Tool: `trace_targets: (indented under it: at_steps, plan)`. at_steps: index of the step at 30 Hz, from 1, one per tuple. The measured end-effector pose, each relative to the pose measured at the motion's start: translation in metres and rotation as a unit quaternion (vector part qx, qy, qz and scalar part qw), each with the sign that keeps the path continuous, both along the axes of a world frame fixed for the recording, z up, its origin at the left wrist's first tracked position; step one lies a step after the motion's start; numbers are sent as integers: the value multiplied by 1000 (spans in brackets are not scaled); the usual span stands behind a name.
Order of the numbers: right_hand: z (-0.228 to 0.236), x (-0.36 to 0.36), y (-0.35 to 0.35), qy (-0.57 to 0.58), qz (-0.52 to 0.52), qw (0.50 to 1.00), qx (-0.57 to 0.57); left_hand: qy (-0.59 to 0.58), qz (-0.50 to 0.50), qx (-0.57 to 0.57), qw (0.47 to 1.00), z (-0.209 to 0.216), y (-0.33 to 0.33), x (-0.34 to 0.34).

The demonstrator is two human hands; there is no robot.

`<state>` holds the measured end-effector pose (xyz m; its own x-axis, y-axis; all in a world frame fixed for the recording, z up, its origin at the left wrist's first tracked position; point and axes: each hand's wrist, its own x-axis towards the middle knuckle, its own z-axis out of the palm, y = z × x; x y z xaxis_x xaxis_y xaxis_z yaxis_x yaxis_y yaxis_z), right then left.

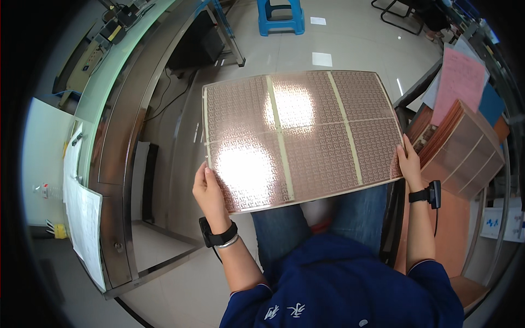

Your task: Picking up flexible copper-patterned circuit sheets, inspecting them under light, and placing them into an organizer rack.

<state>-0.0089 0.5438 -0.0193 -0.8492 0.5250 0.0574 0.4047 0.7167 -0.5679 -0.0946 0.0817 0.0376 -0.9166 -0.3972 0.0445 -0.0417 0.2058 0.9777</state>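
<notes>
Between my two hands I hold a large copper-coloured circuit board panel [317, 156] above my lap. Pale strips divide its face into blocks of small repeated patterns, and bright light glares off two patches. My left hand [208, 188] grips the lower part of the left edge, thumb on the near face. On the right edge, low down, my right hand [408, 159] is closed the same way. The fingers behind the panel are hidden. Close to my right hand, a stack of similar copper panels [465, 150] leans on a rack.
A metal-framed bench [117, 136] with a light top runs along my left, papers [82, 218] hanging at its near end. Pink paper [458, 82] lies against the stack at right. Ahead, a blue plastic stool [280, 19] stands on the tiled floor. Part of a person shows at far right.
</notes>
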Motion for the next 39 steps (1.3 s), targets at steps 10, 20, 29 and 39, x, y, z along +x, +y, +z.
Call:
trace_targets:
  at_steps: [10, 20, 29, 39]
  plan:
    - [53, 21, 27, 177, -12, 847, -502, 88, -6, 190, 978, 4, -10, 3]
    - [86, 38, 43, 194, -23, 883, -427, 54, -55, 309, 948, 13, -1, 8]
    - [77, 51, 45, 293, -48, 883, -363, 38, -83, 337, 937, 26, 11, 14]
    - [87, 56, 26, 308, 4, 833, -459, 68, -65, 244, 965, 12, -5, 5]
